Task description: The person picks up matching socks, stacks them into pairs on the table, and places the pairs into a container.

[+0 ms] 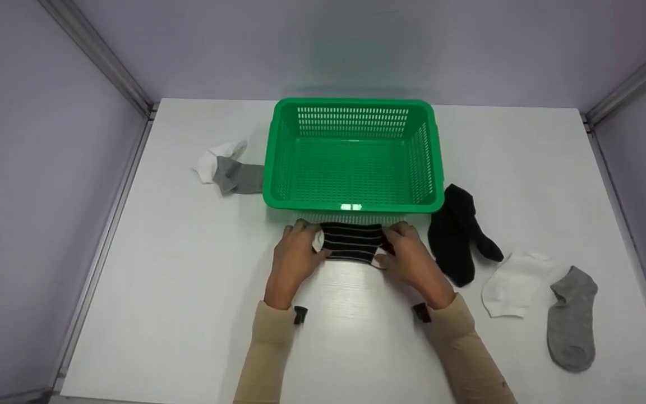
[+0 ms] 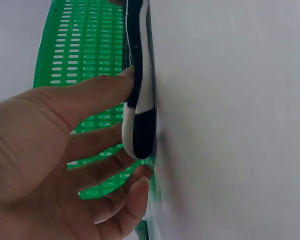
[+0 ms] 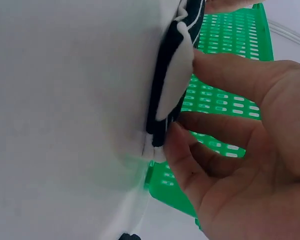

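Observation:
A dark sock with thin pale stripes and white patches (image 1: pixel 351 242) lies folded flat on the table, just in front of the green basket. Its left end is pinched by my left hand (image 1: pixel 296 252); in the left wrist view, the thumb presses one face of the folded sock (image 2: pixel 141 75), with fingers around the rounded end. My right hand (image 1: pixel 414 257) grips the opposite end. Thumb and fingers touch the sock edge in the right wrist view, near a white patch (image 3: pixel 177 75). Part of each end is hidden behind the fingers.
The green plastic basket (image 1: pixel 354 207) stands behind the hands. Right of it lie black socks (image 1: pixel 455 238), a white sock (image 1: pixel 516 285) and a grey sock (image 1: pixel 572 322). Another white sock (image 1: pixel 208 164) and grey sock (image 1: pixel 241 178) lie at its left side. Walls enclose the table.

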{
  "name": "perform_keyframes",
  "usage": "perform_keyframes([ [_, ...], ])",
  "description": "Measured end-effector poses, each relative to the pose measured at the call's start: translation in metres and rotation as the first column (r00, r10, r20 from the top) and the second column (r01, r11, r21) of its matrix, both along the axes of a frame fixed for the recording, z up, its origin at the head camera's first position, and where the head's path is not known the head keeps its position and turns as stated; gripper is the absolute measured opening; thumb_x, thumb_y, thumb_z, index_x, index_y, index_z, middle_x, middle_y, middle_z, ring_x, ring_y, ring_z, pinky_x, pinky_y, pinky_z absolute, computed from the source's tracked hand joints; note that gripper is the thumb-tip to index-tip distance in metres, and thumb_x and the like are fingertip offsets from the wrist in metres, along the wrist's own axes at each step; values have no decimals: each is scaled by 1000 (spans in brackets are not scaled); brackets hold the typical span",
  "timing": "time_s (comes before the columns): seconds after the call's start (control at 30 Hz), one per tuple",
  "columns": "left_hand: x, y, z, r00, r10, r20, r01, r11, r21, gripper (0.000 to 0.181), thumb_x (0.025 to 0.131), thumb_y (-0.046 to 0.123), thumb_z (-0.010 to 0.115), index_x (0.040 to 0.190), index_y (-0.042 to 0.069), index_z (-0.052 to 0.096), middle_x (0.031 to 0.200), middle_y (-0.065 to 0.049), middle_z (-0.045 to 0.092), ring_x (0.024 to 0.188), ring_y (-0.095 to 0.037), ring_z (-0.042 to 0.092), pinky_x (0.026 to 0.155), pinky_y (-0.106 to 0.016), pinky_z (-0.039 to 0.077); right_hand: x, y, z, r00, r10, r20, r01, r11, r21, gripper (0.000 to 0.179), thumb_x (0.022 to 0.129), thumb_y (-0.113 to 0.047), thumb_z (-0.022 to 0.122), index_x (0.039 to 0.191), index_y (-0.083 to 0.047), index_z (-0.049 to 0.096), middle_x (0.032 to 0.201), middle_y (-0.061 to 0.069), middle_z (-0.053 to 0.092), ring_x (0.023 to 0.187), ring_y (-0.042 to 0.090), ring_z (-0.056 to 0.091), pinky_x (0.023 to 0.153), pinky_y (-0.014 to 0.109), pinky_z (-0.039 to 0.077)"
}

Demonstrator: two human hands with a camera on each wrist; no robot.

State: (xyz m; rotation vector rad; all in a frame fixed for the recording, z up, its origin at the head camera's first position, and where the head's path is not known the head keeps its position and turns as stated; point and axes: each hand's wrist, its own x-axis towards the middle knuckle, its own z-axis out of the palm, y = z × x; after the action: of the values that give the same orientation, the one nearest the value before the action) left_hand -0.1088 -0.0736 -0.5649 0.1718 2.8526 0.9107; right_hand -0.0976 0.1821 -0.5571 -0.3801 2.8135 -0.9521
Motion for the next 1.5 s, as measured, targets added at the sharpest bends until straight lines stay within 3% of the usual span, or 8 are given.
perform_keyframes([
  [0.33,-3,-3,-3,996,61,69,-71,985,159,75,95,17,79,154,-8,40,144,-30,55,134,-44,58,111,-53,49,-5,10,-4,988,-140,63,143,988,-58,67,91,-17,81,145,7,52,129,28,54,115,38,53,98,55,51],
  [0.6,-6,-2,-3,992,40,117,-59,985,161,68,95,12,78,151,-10,46,149,-30,55,140,-43,54,116,-52,47,-8,10,-5,968,-116,221,132,990,-59,74,91,-22,80,149,10,47,136,28,58,127,40,57,108,57,50],
  [0.87,-4,-6,-5,993,-22,118,-3,979,205,47,96,12,76,137,-7,61,126,-22,66,122,-37,64,103,-51,54,-8,13,-4,953,-120,278,156,982,-110,39,86,-16,83,105,-2,52,96,9,46,87,24,47,72,38,44],
  [1.1,-4,-13,-5,991,-13,131,-23,964,266,38,99,18,74,131,0,65,115,-15,71,106,-28,67,91,-45,56,-7,17,-1,944,-98,316,178,955,-235,40,94,-18,77,122,-1,53,99,7,53,89,22,50,74,32,45],
  [1.2,-5,-16,-5,986,-29,165,-33,931,363,38,99,20,73,131,1,65,113,-13,75,100,-23,70,85,-39,57,-6,20,0,940,-131,314,221,937,-270,45,98,-19,74,134,0,54,102,9,57,91,22,51,77,33,46],
  [1.3,-6,-19,-5,971,-65,231,-64,858,510,40,100,21,73,132,0,64,116,-14,76,101,-20,74,83,-34,59,-5,22,0,924,-182,337,290,907,-306,52,99,-25,73,141,-1,55,109,9,60,97,22,52,82,32,45],
  [1.43,-7,-20,-5,942,-98,320,-148,737,659,39,101,20,71,133,-2,64,115,-17,78,98,-19,77,81,-34,61,-5,24,2,896,-222,384,371,850,-375,34,100,-32,73,110,-2,64,95,5,55,90,19,50,77,28,42],
  [1.5,-8,-20,-3,933,-102,346,-173,715,678,39,103,20,69,135,-2,63,114,-17,78,95,-18,76,82,-36,62,-5,25,4,889,-224,400,388,832,-396,31,101,-33,72,99,-4,62,88,1,51,83,17,50,70,25,41],
])
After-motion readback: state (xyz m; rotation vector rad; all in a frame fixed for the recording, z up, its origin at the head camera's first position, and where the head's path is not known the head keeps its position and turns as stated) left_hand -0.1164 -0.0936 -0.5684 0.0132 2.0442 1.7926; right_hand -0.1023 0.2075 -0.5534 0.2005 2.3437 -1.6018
